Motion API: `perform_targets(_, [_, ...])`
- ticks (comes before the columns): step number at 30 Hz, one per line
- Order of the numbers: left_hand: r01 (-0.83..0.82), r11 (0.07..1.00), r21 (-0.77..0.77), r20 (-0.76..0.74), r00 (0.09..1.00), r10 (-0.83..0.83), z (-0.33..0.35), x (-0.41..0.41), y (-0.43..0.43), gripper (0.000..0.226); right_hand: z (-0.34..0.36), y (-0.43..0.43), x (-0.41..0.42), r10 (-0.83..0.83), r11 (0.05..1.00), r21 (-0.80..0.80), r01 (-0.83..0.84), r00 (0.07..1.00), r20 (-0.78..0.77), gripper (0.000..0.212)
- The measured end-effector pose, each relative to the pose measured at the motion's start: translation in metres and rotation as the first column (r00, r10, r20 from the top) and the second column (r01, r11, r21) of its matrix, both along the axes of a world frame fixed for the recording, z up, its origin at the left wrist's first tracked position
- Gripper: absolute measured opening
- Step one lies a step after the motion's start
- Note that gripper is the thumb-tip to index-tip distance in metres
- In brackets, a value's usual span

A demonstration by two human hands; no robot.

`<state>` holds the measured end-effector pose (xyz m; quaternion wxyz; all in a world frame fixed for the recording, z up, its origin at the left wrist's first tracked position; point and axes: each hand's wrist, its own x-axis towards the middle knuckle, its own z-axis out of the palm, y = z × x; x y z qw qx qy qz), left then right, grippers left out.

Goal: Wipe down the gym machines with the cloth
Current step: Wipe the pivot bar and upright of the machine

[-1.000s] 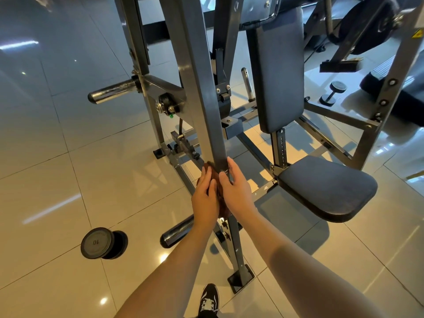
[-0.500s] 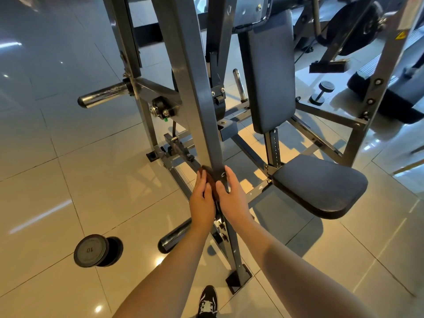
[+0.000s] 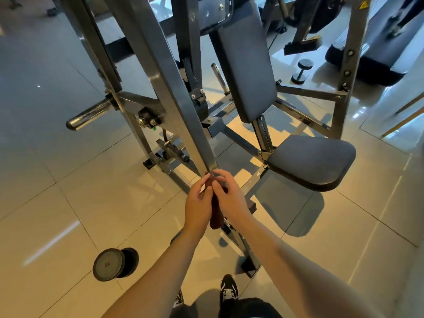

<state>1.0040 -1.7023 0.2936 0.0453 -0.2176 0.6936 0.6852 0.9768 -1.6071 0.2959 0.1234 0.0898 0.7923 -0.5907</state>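
A grey steel gym machine fills the middle of the view, with a slanted front beam [image 3: 174, 95], a dark padded backrest [image 3: 247, 65] and a dark seat [image 3: 314, 161]. A brown cloth [image 3: 216, 218] is wrapped on the lower part of that beam and hangs down between my hands. My left hand [image 3: 197, 205] and my right hand [image 3: 229, 198] hold the cloth from either side, fingers curled round it, fingertips meeting at its top edge just below the bare beam.
A dumbbell marked 10 [image 3: 110, 264] lies on the tiled floor at lower left. A chrome weight peg [image 3: 91, 114] sticks out left of the frame. The frame's foot [image 3: 249, 266] stands by my black shoe [image 3: 228, 289]. A small dumbbell [image 3: 301, 71] and other machines stand behind.
Both hands have slid a little down the beam with the cloth, and their fingers have curled in to bunch it. The camera has drawn back slightly.
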Motion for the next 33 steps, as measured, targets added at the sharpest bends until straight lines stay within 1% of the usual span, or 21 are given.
perform_targets(3, [0.111,0.993,-0.046,-0.003,0.994,-0.111,0.003,0.001,-0.014,0.031,-0.001,-0.007,0.003,-0.069,0.997,0.019,0.069,0.997,-0.033,0.022])
perform_targets(5, [0.213,0.968,-0.131,-0.035,0.975,-0.220,0.002,-0.002,-0.027,0.029,-0.002,-0.006,0.006,-0.161,0.986,0.030,0.163,0.986,-0.048,0.020])
perform_targets(6, [0.240,0.952,-0.190,-0.044,0.967,-0.253,0.002,-0.007,-0.033,0.028,-0.004,-0.004,0.008,-0.238,0.970,0.034,0.240,0.970,-0.056,0.019])
perform_targets(8, [0.244,0.932,-0.267,-0.030,0.965,-0.261,0.001,-0.020,-0.042,0.034,-0.003,-0.004,0.012,-0.433,0.900,0.024,0.436,0.898,-0.082,0.020])
perform_targets(9, [0.259,0.927,-0.273,-0.017,0.962,-0.273,0.002,-0.026,-0.046,0.040,0.001,-0.009,0.013,-0.504,0.861,0.025,0.509,0.857,-0.109,0.020])
perform_targets(10, [0.288,0.926,-0.245,-0.004,0.955,-0.298,0.004,-0.031,-0.048,0.045,0.004,-0.016,0.010,-0.543,0.834,0.031,0.551,0.829,-0.136,0.021])
perform_targets(12, [0.359,0.923,-0.137,-0.015,0.931,-0.365,0.008,-0.034,-0.051,0.049,0.013,-0.034,0.001,-0.548,0.824,0.046,0.565,0.815,-0.190,0.022])
perform_targets(15, [0.429,0.901,-0.065,-0.069,0.899,-0.433,0.002,-0.036,-0.060,0.048,0.016,-0.062,-0.017,-0.494,0.851,0.051,0.523,0.830,-0.257,0.026])
perform_targets(16, [0.436,0.899,-0.038,-0.074,0.896,-0.438,-0.002,-0.036,-0.063,0.049,0.011,-0.067,-0.021,-0.508,0.843,0.042,0.537,0.819,-0.267,0.027])
perform_targets(18, [0.430,0.903,-0.001,-0.058,0.901,-0.429,-0.011,-0.041,-0.067,0.050,-0.006,-0.073,-0.023,-0.579,0.795,0.016,0.606,0.768,-0.275,0.027])
perform_targets(20, [0.382,0.924,0.018,-0.003,0.924,-0.382,-0.018,-0.052,-0.071,0.051,-0.026,-0.075,-0.019,-0.659,0.741,-0.015,0.672,0.722,-0.212,0.025])
perform_targets(22, [0.331,0.942,0.051,0.029,0.943,-0.332,-0.023,-0.065,-0.075,0.047,-0.038,-0.074,-0.016,-0.718,0.694,-0.008,0.720,0.691,-0.081,0.025])
perform_targets(24, [0.331,0.942,0.052,0.030,0.942,-0.333,-0.024,-0.073,-0.080,0.049,-0.039,-0.070,-0.015,-0.729,0.685,0.015,0.728,0.685,0.003,0.025])
perform_targets(25, [0.350,0.936,0.041,0.035,0.936,-0.351,-0.025,-0.076,-0.082,0.053,-0.036,-0.070,-0.016,-0.723,0.690,0.024,0.723,0.690,0.007,0.026])
perform_targets(26, [0.371,0.928,0.039,0.041,0.927,-0.373,-0.025,-0.078,-0.084,0.058,-0.030,-0.070,-0.018,-0.715,0.698,0.028,0.715,0.699,-0.022,0.027])
perform_targets(27, [0.389,0.921,0.038,0.051,0.919,-0.390,-0.026,-0.080,-0.085,0.061,-0.023,-0.073,-0.020,-0.701,0.709,0.025,0.705,0.708,-0.087,0.028])
perform_targets(29, [0.417,0.909,0.022,0.064,0.907,-0.417,-0.026,-0.084,-0.084,0.060,-0.015,-0.083,-0.022,-0.661,0.731,0.016,0.682,0.713,-0.235,0.029])
perform_targets(30, [0.428,0.904,0.007,0.064,0.902,-0.428,-0.026,-0.087,-0.082,0.059,-0.016,-0.088,-0.023,-0.657,0.729,0.010,0.684,0.704,-0.269,0.030])
perform_targets(31, [0.439,0.898,-0.005,0.056,0.897,-0.438,-0.026,-0.089,-0.081,0.057,-0.020,-0.092,-0.025,-0.673,0.717,0.001,0.697,0.692,-0.261,0.031])
perform_targets(33, [0.455,0.890,-0.007,0.047,0.890,-0.454,-0.028,-0.091,-0.081,0.056,-0.029,-0.093,-0.024,-0.735,0.668,-0.006,0.744,0.657,-0.167,0.033])
